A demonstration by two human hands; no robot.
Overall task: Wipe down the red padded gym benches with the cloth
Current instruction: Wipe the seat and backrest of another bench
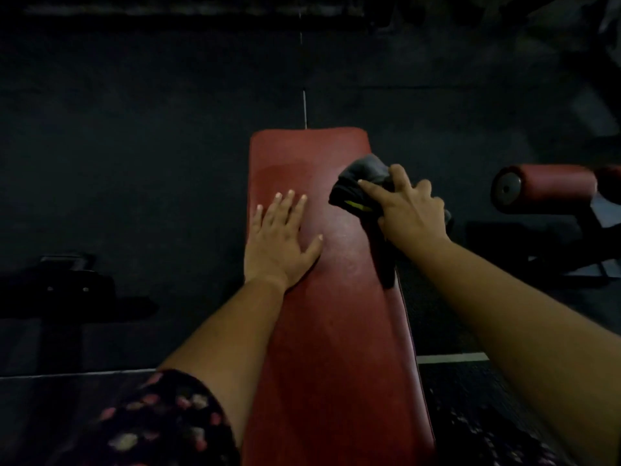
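head view: you are looking straight down the length of a red padded bench [336,297] that runs from the bottom centre of the frame up to the middle. your left hand [280,240] lies flat on the pad at centre left, fingers straight and spread, holding nothing; it looks like a brace. your right hand [408,210] sits right of centre, at the bench's right edge, with its fingers curled into a dark cloth [364,186] that has a small yellow mark. the cloth is bunched under and ahead of that hand, touching the pad near its upper right corner, and a tail of it trails down along the right edge toward the lower part of the frame.

as for progress, the pad above your left hand shows a faintly different sheen, which may be a damp wiped patch, but the light is too dim to be sure. judging by where the cloth sits, you are working the far end of this bench; the long near stretch toward the bottom of the frame shows no clear sign either way. at the right edge of the frame a red padded roller [551,188] on another piece of equipment stands well apart from the cloth, and i would count it as likely still to do.
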